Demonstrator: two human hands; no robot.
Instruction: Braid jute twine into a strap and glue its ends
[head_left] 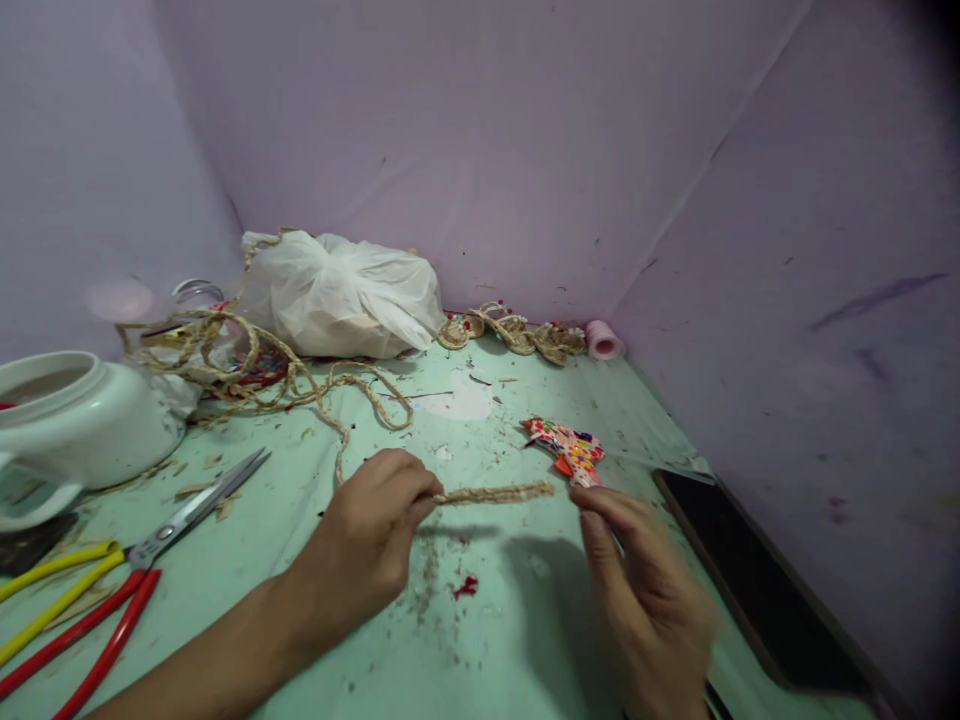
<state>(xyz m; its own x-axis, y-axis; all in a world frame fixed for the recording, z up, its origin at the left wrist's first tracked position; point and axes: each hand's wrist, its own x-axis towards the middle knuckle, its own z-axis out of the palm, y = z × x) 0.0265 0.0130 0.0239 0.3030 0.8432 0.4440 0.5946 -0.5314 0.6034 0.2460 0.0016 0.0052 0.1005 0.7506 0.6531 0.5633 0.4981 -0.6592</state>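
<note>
My left hand [386,520] is closed in a pinch on a braided straw cord [495,494]. A folded, stiff-looking length of the cord sticks out to the right from its fingertips. From behind this hand the rest of the cord runs back to a loose tangle [300,385]. My right hand [649,590] is slightly blurred, with thumb and forefinger pinched together just right of the cord's end. What they hold, if anything, is too small to make out. Right behind those fingertips lies a floral fabric piece [576,450] in red, pink and yellow.
Scissors [161,535] and red-handled pliers [112,630] lie at left, near a white pot [127,420]. At the back are a white plastic bag [345,295], several braided pieces [517,335] and a pink spool [603,341]. A dark phone [757,580] lies at right.
</note>
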